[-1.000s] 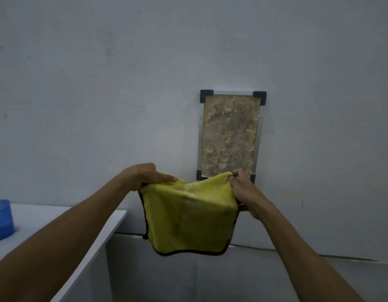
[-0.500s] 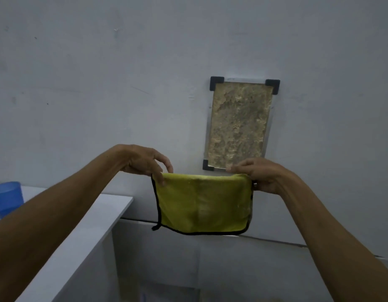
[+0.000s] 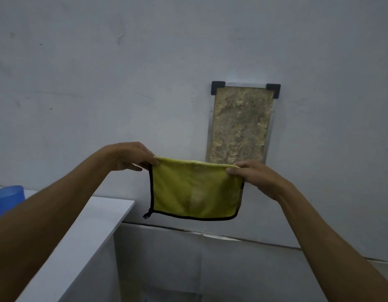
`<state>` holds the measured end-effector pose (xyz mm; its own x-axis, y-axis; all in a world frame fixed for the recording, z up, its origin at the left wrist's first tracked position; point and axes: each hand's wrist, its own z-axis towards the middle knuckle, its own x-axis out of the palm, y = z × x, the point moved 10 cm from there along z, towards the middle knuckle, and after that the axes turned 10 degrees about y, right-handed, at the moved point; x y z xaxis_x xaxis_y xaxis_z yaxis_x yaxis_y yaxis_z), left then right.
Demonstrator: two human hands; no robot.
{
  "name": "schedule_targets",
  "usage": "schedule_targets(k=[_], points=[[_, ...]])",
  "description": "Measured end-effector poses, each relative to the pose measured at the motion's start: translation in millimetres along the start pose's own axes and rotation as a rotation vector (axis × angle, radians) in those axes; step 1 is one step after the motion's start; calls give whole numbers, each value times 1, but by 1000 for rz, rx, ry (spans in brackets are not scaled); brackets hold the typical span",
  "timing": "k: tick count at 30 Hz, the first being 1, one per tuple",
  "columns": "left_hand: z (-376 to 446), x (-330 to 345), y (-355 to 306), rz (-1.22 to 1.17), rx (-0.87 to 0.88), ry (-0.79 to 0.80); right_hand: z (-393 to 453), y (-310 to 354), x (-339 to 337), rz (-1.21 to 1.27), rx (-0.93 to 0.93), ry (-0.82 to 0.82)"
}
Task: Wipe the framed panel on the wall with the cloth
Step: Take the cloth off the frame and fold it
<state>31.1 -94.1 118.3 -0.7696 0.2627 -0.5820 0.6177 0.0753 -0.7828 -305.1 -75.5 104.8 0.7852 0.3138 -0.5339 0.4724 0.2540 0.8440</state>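
None of the wiping looks done: the cloth (image 3: 194, 190) is held stretched just below the panel (image 3: 240, 125), its top corners pinched by the left hand (image 3: 132, 156) and right hand (image 3: 251, 177), and the panel's mottled face is yet to be touched.

A white worktop (image 3: 97, 219) runs along the lower left, its far end stopping short of the grey wall (image 3: 101, 83); the person's left forearm crosses in front of it and hides part of its surface. On it, at the left edge of the view, stands a translucent blue cup (image 3: 8, 198), upright and partly cut off by the frame.
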Motion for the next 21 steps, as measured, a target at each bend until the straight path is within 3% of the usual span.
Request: schedule_targets(k=[2, 5, 9, 12, 16, 21], points=[[4, -2, 16, -224, 12, -53, 5, -10, 3, 213, 23, -52], [12, 6, 40, -406, -10, -155, 16, -23, 14, 202, 112, -149], [14, 20, 55, -333, -64, -340, 31, -32, 30, 107, 203, -249], [13, 32, 43, -199, -66, -388, 44, -30, 49, 63, 226, -229], [14, 59, 13, -102, -23, -293, 59, -15, 84, 48, 199, -124], [10, 83, -16, -136, 11, -120, 67, 1, 110, 201, 158, -39]])
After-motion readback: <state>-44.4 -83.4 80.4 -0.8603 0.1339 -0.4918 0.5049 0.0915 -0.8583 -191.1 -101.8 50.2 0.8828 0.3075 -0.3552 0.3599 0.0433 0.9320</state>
